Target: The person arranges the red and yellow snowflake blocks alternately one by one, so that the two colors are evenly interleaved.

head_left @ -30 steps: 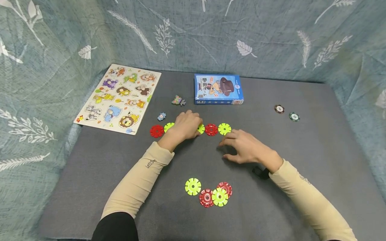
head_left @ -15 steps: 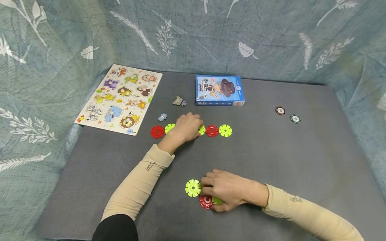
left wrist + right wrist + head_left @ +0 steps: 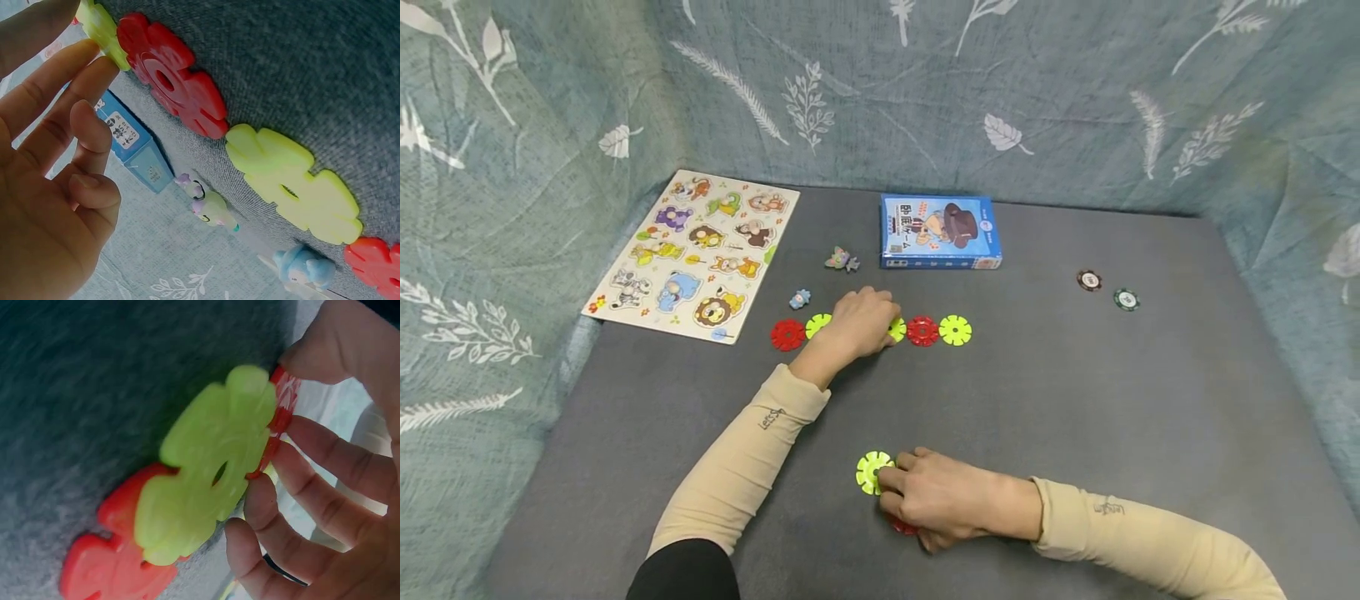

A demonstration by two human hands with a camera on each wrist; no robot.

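A row of red and yellow-green notched plastic building discs lies across the table. My left hand pinches a yellow-green disc in that row between thumb and fingers. It covers a red disc, which the left wrist view shows beside it. The row ends in a red disc and a yellow-green disc on the right. Nearer to me, my right hand pinches the edge of a red disc. Against it lies a yellow-green disc that overlaps another red disc. One yellow-green disc shows left of that hand.
An animal puzzle board lies at the back left. A blue game box stands behind the row. Two small figures, one butterfly-like and one blue, sit between them. A brown chip and a green chip lie at the right.
My right hand has come away from the row's right end, down to the loose discs near me, and now pinches a red one. My left hand has stayed on the row.
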